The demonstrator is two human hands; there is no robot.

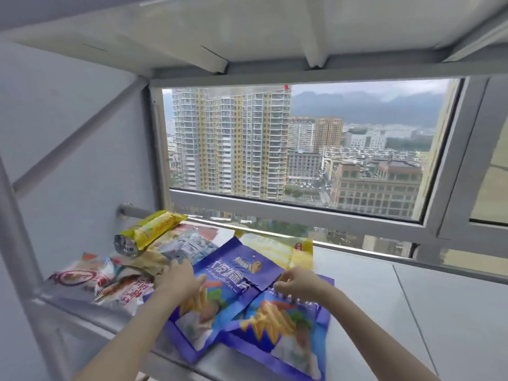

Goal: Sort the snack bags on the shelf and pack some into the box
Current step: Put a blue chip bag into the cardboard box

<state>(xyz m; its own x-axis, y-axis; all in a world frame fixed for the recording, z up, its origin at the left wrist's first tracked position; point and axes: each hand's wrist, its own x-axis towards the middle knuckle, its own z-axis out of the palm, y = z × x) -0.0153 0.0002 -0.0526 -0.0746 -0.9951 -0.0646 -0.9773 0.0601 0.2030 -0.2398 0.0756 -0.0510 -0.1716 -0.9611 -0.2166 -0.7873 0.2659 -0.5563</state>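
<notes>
While both hands are reaching onto the shelf (412,292), two blue bags are lying side by side at its front edge, each printed with fries. The left blue bag (220,287) is overlapping the top corner of the right blue bag (286,325), and both are hanging slightly over the front lip. The left hand (178,279) is resting on the left edge of the left blue bag with fingers loosely spread, gripping nothing that can be made out. The right hand (298,281) is sitting at the top edge of the right blue bag with fingers curled down, seemingly pinching that edge, though blur is making the grip hard to confirm.

Behind the blue bags one pale yellow bag (277,250) is lying flat, partly covered. To the left, a heap of about four more bags is crowding the corner: a yellow pack (156,229) lying on top, a grey-white bag (187,246) under it, and two red-and-white bags (110,284) nearest the front.

The right half of the shelf is lying bare, offering open room. An upper shelf (247,31) is closing overhead, a slanted brace (71,133) is crossing the left side, and a window (302,149) showing tower blocks is standing behind.
</notes>
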